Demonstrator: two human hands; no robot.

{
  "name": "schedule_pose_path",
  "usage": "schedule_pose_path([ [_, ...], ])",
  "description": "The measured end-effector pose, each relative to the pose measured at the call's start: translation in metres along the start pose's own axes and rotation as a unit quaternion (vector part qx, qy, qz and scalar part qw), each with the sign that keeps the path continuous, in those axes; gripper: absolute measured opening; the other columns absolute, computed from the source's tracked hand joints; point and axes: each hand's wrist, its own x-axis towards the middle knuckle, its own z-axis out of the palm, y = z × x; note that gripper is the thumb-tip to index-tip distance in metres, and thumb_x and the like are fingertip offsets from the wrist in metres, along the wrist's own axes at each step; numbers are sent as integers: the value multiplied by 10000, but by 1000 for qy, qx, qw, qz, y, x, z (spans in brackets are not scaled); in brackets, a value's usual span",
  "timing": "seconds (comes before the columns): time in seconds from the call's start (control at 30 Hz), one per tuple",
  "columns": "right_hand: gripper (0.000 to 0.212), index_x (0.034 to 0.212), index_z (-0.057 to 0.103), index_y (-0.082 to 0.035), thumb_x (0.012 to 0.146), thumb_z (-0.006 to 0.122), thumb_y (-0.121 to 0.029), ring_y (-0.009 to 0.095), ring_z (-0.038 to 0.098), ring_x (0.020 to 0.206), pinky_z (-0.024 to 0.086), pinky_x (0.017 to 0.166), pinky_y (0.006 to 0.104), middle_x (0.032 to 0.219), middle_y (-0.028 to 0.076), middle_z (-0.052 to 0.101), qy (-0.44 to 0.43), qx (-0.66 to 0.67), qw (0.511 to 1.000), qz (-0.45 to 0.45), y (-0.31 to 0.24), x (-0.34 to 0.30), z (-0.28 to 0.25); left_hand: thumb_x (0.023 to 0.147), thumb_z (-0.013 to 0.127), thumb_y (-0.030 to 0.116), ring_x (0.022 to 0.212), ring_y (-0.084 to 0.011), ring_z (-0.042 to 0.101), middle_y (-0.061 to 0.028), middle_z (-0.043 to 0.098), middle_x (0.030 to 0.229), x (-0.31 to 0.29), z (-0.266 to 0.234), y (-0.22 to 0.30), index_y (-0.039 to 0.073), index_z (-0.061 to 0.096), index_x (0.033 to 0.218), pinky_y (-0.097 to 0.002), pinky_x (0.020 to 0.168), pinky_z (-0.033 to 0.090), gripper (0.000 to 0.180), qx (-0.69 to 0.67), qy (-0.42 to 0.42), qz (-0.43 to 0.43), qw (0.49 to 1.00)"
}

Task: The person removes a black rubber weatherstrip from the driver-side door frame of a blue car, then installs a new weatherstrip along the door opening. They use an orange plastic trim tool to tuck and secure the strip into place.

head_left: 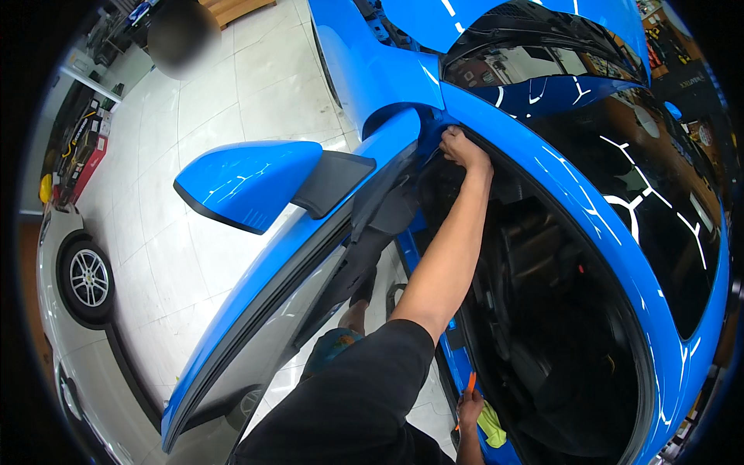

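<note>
My left hand (463, 149), at the end of an outstretched arm, is at the front upper corner of the blue car's door opening, by the base of the windshield pillar (504, 128). Its fingers are curled closed against the edge there; what they pinch, if anything, is hidden. Low in the view, my right hand (470, 407) is closed around a slim orange tool (472, 381), its tip pointing up. Beside that hand a yellow-green cloth (490, 426) lies over the blue door sill; whether the fingers also touch it, I cannot tell.
To my left stands the open blue door (256, 291) with its side mirror (244, 182). The dark cabin (535, 310) is on the right, and the hood (542, 23) is raised. A silver car (93, 372) is parked far left. A person (182, 39) is at the back.
</note>
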Motion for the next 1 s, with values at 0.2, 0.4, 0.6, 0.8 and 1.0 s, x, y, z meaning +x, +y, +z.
schedule_pose_path([
  [0.2,251,832,575,-46,1024,564,-208,60,408,386,289,351,239,540,-16,472,-8,11,1000,7,7,8,3,1010,448,305,1207,-393,450,-226,541,1221,12,-10,-11,-33,604,1108,-472,1034,345,384,48,-24,108,993],
  [0.4,242,816,574,-58,1021,557,-186,50,406,400,283,356,226,556,-22,474,8,-33,999,-12,10,12,-2,1000,462,218,1074,-377,502,-221,550,1098,16,-31,-33,-25,581,1011,-467,987,369,270,148,-33,346,926],
  [0.6,227,807,575,-77,1002,560,-192,49,402,422,290,370,229,582,-30,479,37,-60,997,-43,22,16,-11,1020,406,177,1058,-294,567,-162,601,1079,17,-96,-89,-11,569,1095,-396,957,432,260,67,-122,293,946],
  [0.8,232,758,574,-76,960,601,-186,64,434,495,335,461,256,587,-40,479,55,3,998,6,56,15,25,1058,503,323,802,-131,586,-52,618,874,15,-308,-187,25,614,1030,-293,736,493,320,159,-296,32,941],
  [1.0,249,836,694,6,884,691,-238,129,557,577,433,560,327,647,61,626,-36,-210,976,-38,120,58,95,998,627,198,609,-121,554,-30,605,700,64,-524,-268,13,596,879,-267,596,467,222,389,-301,42,870],
])
